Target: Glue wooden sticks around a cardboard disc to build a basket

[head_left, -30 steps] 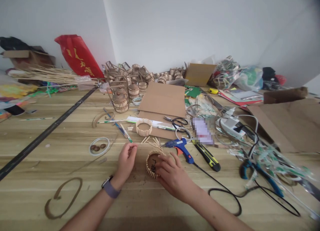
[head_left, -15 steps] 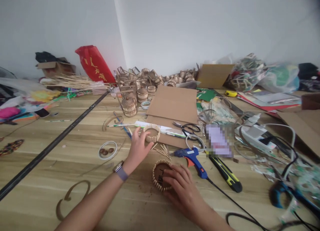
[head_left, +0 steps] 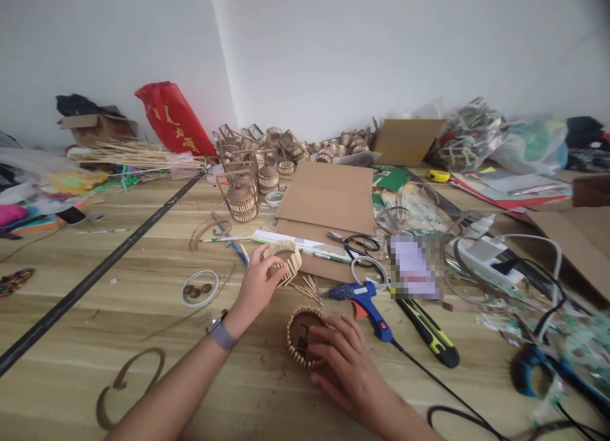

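My left hand [head_left: 260,282], with a watch on the wrist, grips a tilted ring of small pale sticks [head_left: 284,260] between thumb and fingers. My right hand [head_left: 344,365] rests at the right side of a round, stick-edged piece [head_left: 301,333] with a brown base and dark characters. Its fingers are spread over the rim, and their tips partly cover the inside. Loose short sticks [head_left: 309,290] lie between the two pieces. A blue glue gun [head_left: 369,304] lies right of them, beside a yellow and black cutter [head_left: 426,333].
Cardboard sheets [head_left: 328,196], scissors [head_left: 357,241] and a white ring with brown beads [head_left: 200,288] lie on the wooden table. Small stick baskets [head_left: 242,203] are piled at the back. A power strip [head_left: 490,260] and cables are at the right.
The ring in my left hand has tilted and appears slightly raised. My right hand remains at the round piece. The whole view has shifted slightly.
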Demonstrator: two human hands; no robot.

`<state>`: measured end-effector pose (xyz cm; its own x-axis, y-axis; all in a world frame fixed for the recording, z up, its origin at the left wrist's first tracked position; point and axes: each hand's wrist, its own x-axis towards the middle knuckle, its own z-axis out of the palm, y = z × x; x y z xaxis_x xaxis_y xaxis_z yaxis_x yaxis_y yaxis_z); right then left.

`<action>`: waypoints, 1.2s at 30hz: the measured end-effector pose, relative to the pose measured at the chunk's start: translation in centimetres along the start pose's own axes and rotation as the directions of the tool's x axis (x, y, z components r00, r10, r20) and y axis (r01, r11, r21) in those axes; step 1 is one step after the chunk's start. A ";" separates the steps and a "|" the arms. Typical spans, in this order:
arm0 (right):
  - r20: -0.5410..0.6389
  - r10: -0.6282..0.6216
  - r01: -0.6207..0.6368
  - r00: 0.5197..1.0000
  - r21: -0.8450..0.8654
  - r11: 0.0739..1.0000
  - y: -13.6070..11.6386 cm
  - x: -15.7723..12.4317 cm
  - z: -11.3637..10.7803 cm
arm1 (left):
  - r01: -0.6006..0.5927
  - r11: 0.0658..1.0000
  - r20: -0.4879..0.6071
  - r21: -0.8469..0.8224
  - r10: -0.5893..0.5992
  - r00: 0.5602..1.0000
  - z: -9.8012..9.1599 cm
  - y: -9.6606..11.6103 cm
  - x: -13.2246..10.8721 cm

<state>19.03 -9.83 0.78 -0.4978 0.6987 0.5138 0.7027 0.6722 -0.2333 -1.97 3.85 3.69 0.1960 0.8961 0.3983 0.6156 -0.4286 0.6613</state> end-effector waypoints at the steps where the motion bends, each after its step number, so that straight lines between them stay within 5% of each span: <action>1: -0.014 -0.005 0.005 1.000 -0.001 1.000 0.0 0.0 -0.2 | -0.015 1.000 0.001 0.002 0.015 1.000 -0.6 0.2 -0.8; 5: -0.118 0.065 -0.067 0.991 -0.010 0.998 0.6 0.0 -1.2 | -0.068 0.996 -0.033 0.065 0.070 0.997 -2.9 0.6 -5.0; 10: -0.139 0.314 -0.335 0.939 -0.175 0.926 3.4 -0.4 -3.3 | -0.028 0.979 -0.070 0.200 0.043 0.997 -4.5 0.1 -9.9; 15: 0.014 0.686 -0.648 0.727 -0.315 0.693 5.5 -1.6 -4.6 | -0.084 0.968 -0.014 0.236 0.090 0.996 -3.5 -0.5 -12.4; 17: 0.079 0.769 -0.717 0.634 -0.313 0.623 5.6 -1.9 -4.5 | -0.133 0.960 0.046 0.246 0.125 0.991 -3.0 -0.6 -12.8; 19: 0.123 0.795 -0.750 0.593 -0.275 0.602 5.5 -1.9 -4.2 | -0.155 0.947 0.067 0.281 0.142 0.988 -2.9 -0.5 -13.0; 23: 0.120 0.772 -0.743 0.624 -0.214 0.634 5.3 -1.5 -3.9 | -0.261 0.889 0.070 0.376 0.253 0.965 -3.0 0.6 -12.9; 27: 0.016 0.757 -0.723 0.653 -0.286 0.629 4.7 -1.2 -4.9 | -0.431 0.792 0.222 0.434 0.369 0.902 -2.4 2.0 -12.5; 31: -0.109 0.705 -0.688 0.700 -0.367 0.626 3.5 -1.7 -7.0 | -0.378 0.772 0.311 0.512 0.243 0.919 -1.2 3.0 -11.7; 36: -0.218 0.734 -0.739 0.644 -0.429 0.521 2.7 -4.2 -10.6 | -0.336 0.769 0.412 0.544 0.103 0.905 -0.9 3.7 -10.6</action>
<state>28.39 -13.57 6.75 0.3060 0.8894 0.3397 0.9512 -0.2711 -0.1471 -2.50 -7.32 2.48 0.5555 0.8146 0.1668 0.8231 -0.5672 0.0287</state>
